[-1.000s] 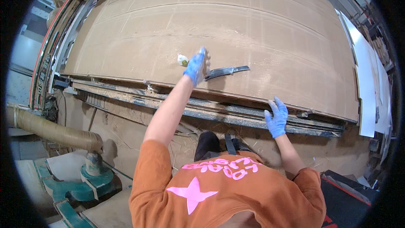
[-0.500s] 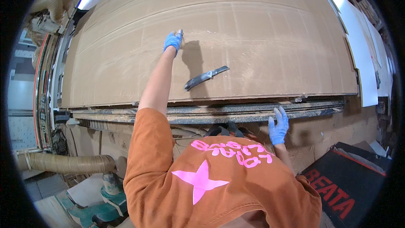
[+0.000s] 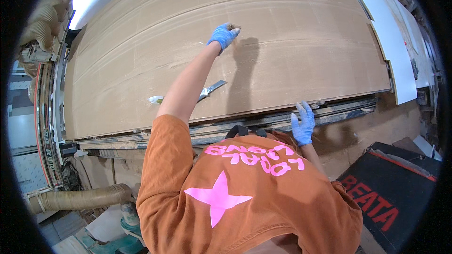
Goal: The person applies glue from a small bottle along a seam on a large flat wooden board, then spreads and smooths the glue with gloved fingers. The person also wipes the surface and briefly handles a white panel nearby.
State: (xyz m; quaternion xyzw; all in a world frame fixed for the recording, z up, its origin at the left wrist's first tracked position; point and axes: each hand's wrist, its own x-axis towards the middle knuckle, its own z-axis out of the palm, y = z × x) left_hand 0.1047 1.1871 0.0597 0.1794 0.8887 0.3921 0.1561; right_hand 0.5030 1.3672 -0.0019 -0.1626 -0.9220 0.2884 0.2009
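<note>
Dusty brown board [image 3: 301, 61] is filling the view: small white-and-green thing [image 3: 154, 99] lying toward the near left, knife [image 3: 216, 85] poking past the forearm [image 3: 188, 82], left hand [image 3: 226, 35] hovering mid-board, fingers curling (can't tell if it's gripping anything), right hand [image 3: 303, 123] spreading its fingers at the near edge.

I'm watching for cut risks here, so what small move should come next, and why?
Probably raise the left forearm well clear of the knife: its blade looks exposed beside the forearm, which hides the handle in this view, and it lies on the brown board with neither hand on it.
</note>
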